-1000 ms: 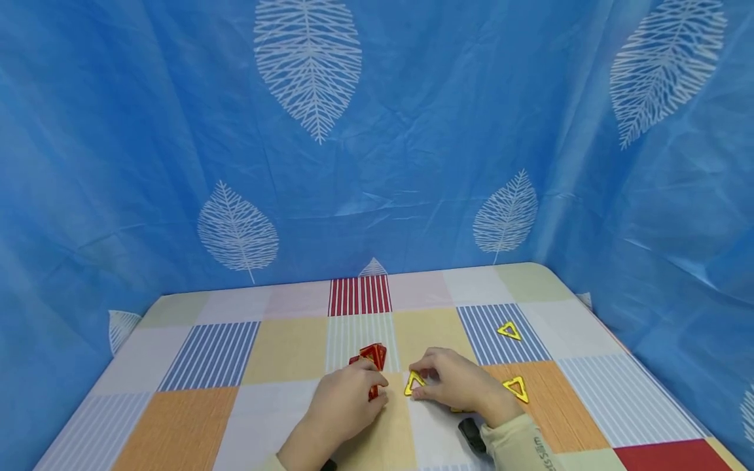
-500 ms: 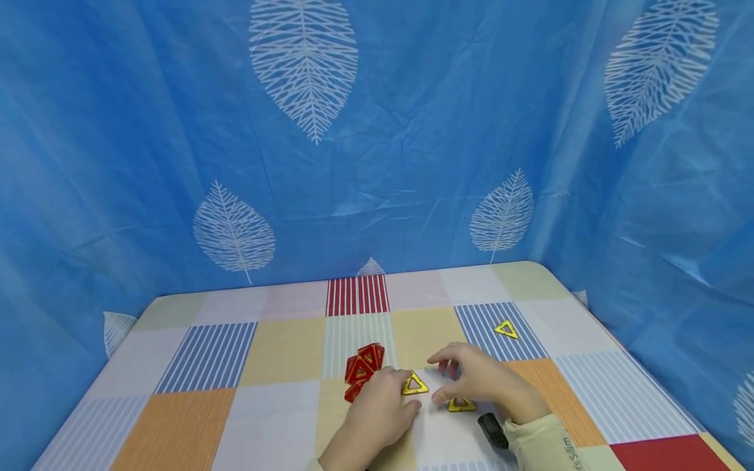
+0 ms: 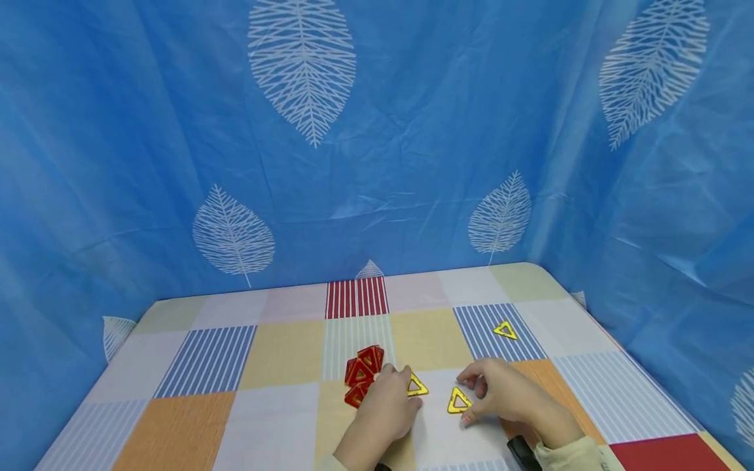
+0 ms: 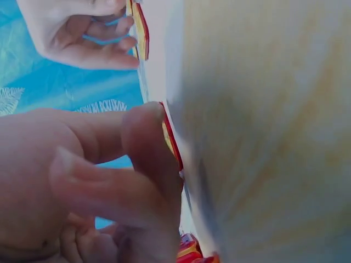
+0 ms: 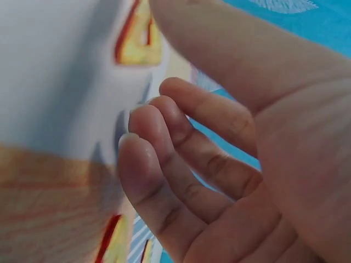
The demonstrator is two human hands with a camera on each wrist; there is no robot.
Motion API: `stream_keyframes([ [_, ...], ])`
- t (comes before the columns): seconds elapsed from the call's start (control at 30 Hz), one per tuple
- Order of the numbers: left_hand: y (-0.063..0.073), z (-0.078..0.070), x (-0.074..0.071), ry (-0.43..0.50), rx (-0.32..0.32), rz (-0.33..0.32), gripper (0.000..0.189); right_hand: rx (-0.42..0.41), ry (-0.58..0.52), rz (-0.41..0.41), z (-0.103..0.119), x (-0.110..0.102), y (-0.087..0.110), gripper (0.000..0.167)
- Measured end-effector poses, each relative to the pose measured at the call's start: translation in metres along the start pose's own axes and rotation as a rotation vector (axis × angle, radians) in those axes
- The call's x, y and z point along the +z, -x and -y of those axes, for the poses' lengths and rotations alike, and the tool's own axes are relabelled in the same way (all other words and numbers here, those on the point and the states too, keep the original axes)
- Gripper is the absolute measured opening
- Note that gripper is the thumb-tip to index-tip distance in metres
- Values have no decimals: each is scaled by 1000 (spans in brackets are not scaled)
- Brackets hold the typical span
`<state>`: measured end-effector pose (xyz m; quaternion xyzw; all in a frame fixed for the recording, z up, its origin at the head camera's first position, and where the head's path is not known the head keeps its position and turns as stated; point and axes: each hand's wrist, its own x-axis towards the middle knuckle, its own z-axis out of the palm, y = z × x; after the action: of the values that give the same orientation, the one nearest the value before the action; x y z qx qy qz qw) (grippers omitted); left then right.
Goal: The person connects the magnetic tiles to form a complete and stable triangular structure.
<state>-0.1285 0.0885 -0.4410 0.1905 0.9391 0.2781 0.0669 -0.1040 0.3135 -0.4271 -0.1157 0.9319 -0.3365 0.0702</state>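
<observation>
In the head view, my left hand [image 3: 385, 405] reaches over the near side of a yellow triangular tile [image 3: 417, 386], which lies flat on the cloth. Its fingertips meet the tile's left edge and cover that corner. The left wrist view shows a bent finger right at the red rim of this tile [image 4: 171, 139]. My right hand [image 3: 501, 392] curves loosely around a second yellow triangle tile [image 3: 458, 401], fingers beyond it and thumb at its near corner. In the right wrist view those fingers hold nothing and the thumb lies beside a tile [image 5: 140, 41].
A fan of several red triangular tiles [image 3: 362, 371] lies just left of my left hand. Another yellow triangle tile [image 3: 505, 330] sits farther back right on blue stripes. The patchwork tablecloth [image 3: 283, 353] ends at a blue leaf-printed curtain [image 3: 412, 131].
My right hand has let go of the first yellow triangle and moved right to the second, which is turned. My left hand has moved from the red tiles to the first yellow one.
</observation>
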Motion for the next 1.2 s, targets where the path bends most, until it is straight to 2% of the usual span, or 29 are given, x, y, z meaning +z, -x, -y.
stream_keyframes([
  [0.2, -3, 0, 3, 57, -21, -1, 48, 39, -8, 6, -6, -1, 8, 59],
  [0.33, -3, 4, 1, 100, -26, 0, 40, -3, -37, 12, -9, 2, 6, 57],
  [0.63, -1, 5, 1, 170, -12, 33, 32, -110, -7, -26, -17, 5, 6, 33],
  [0.9, 1, 3, 4, 169, 20, 42, 32, -103, 32, -54, -19, 9, 6, 11],
  [1.03, 1, 1, 4, 182, 16, 48, 33, -114, 22, -34, -19, 7, 5, 9],
  [1.2, 1, -1, 4, 211, 14, 56, 32, -123, 13, -15, -14, 3, 2, 13],
])
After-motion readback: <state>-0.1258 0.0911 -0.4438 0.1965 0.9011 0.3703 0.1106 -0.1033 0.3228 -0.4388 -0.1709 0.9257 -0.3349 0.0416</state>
